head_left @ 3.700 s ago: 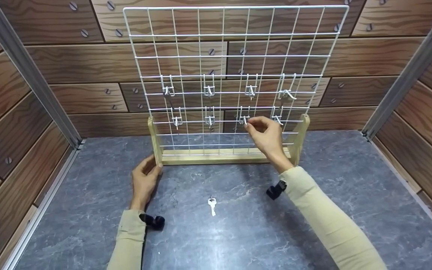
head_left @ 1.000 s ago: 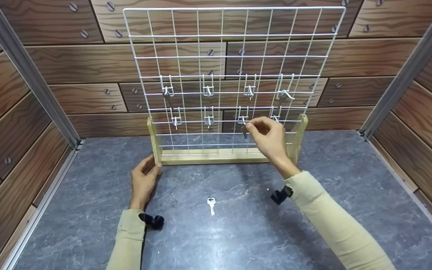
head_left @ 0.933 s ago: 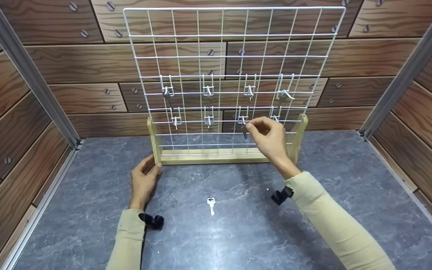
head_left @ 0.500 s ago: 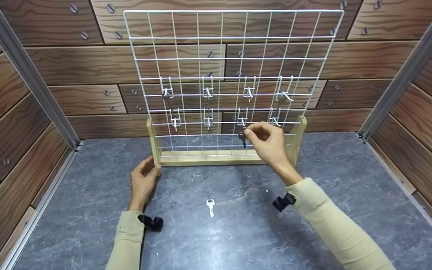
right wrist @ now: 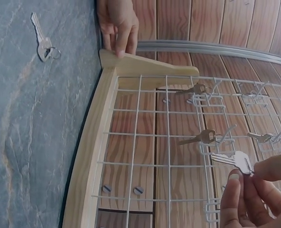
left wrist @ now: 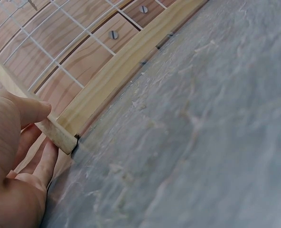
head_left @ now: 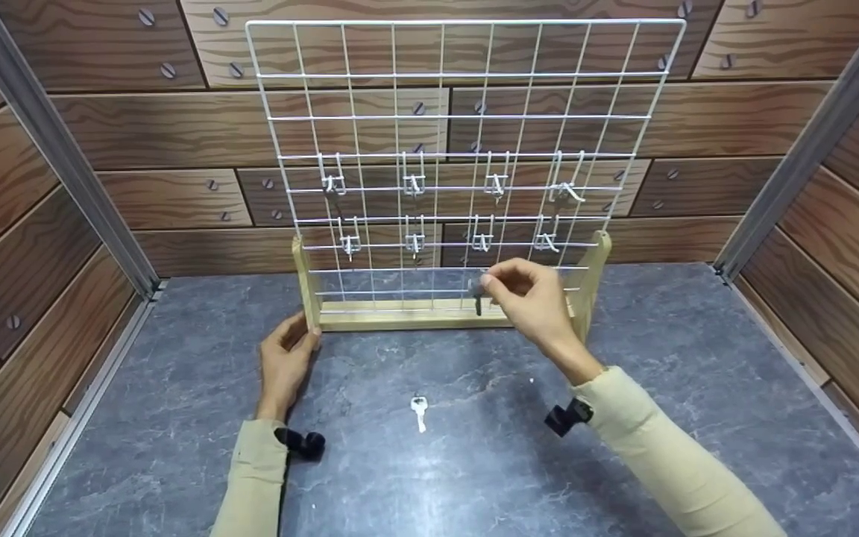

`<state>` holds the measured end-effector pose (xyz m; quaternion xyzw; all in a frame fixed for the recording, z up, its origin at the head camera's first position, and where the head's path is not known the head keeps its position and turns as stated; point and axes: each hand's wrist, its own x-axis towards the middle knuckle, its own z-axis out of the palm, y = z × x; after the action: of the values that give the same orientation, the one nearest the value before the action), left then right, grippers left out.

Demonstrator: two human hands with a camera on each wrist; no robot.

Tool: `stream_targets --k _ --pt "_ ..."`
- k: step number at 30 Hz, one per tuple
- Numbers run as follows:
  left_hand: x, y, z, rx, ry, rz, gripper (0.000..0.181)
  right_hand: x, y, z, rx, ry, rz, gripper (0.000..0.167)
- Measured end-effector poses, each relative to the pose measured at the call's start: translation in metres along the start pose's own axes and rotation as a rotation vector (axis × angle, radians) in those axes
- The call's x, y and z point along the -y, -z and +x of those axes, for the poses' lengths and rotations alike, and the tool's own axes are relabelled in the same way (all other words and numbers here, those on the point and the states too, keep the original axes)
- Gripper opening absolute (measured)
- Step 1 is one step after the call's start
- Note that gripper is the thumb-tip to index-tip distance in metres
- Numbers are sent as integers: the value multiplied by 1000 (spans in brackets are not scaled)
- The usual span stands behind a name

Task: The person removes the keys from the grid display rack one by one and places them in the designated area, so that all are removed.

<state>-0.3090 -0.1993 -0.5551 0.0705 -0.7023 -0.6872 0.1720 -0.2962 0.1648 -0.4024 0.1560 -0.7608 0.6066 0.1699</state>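
Observation:
My right hand (head_left: 537, 306) pinches a key (head_left: 477, 297) by its ring end, the blade pointing down, in front of the rack's lower wires. The hook (head_left: 482, 242) above it carries no visible key. My left hand (head_left: 284, 365) grips the left foot of the wooden stand (head_left: 429, 325); the left wrist view shows the thumb on one side of the wood (left wrist: 62, 135) and fingers on the other. In the right wrist view, keys hang on hooks beyond the held key (right wrist: 240, 163), one of them a brown key (right wrist: 200, 137). Another key (head_left: 419, 412) lies on the table.
The white wire grid (head_left: 441, 117) stands upright in its base, with two rows of hooks. A wood-patterned wall (head_left: 176, 134) rises behind it, and panels flank both sides. The grey marbled table (head_left: 370, 477) spreads in front of the stand.
My right hand has drawn down from the lower third hook with the key in its fingers, and the key now shows below the hook. The left hand stays at the stand.

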Motion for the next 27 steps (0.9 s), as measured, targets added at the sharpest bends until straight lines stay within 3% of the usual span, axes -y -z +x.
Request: stream_targets --k 15,27 --pt "-3 0 -1 -3 -16 -88 44 -7 -4 -18 85 -115 40 6" --pt "0 1 0 -3 -12 -31 45 -29 -16 -38 151 -179 53 11"
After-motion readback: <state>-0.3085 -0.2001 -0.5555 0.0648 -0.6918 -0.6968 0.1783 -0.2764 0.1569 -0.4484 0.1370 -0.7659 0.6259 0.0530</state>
